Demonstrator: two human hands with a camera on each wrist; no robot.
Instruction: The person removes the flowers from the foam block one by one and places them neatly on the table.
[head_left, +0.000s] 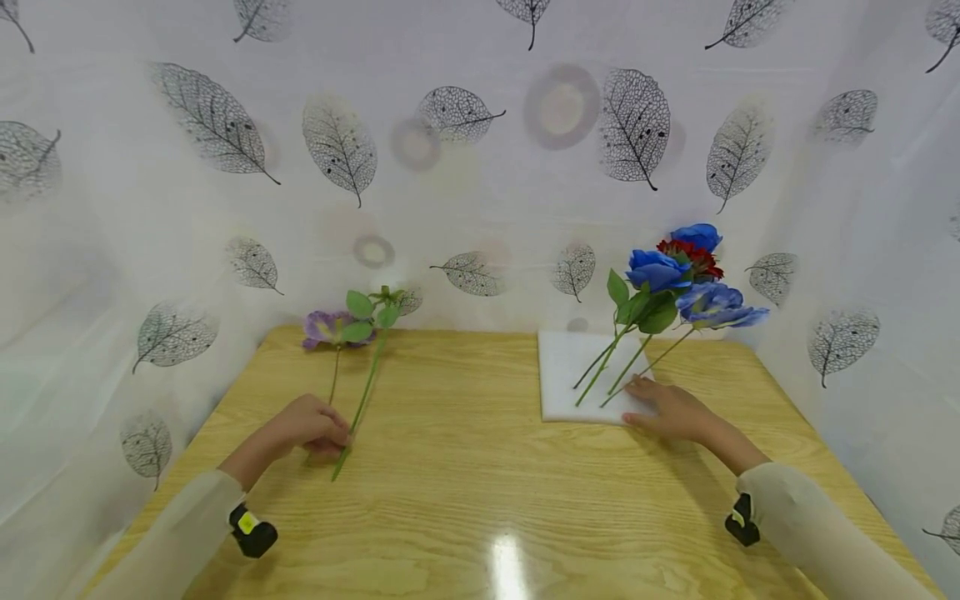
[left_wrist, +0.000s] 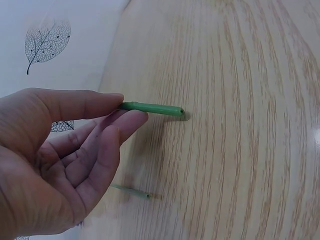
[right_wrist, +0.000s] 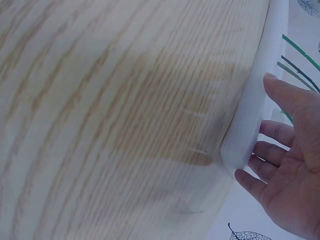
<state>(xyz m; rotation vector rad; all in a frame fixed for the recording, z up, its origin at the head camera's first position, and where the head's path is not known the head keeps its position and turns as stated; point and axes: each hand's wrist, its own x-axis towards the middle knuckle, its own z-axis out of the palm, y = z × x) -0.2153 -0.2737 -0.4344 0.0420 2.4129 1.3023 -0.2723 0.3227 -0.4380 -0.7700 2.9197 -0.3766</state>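
My left hand point(head_left: 311, 427) pinches the green stem point(left_wrist: 155, 108) of an artificial flower between thumb and fingers, near its lower end. Leaves point(head_left: 360, 304) sit high on that stem; its bloom is hard to make out against the pale curtain. Beside it lies a purple flower point(head_left: 322, 327), whose stem runs down behind the left hand. On the right, a white foam block point(head_left: 558, 379) carries several upright, leaning flowers, among them a blue rose point(head_left: 657, 269) and a red flower point(head_left: 701, 260). My right hand point(head_left: 671, 411) touches the block's right edge with spread fingers.
The wooden table point(head_left: 465, 483) spans the space under both hands. Behind it hangs a pale curtain point(head_left: 480, 200) printed with dark leaves, which also closes in both sides. The blue and red blooms lean right, above the right hand.
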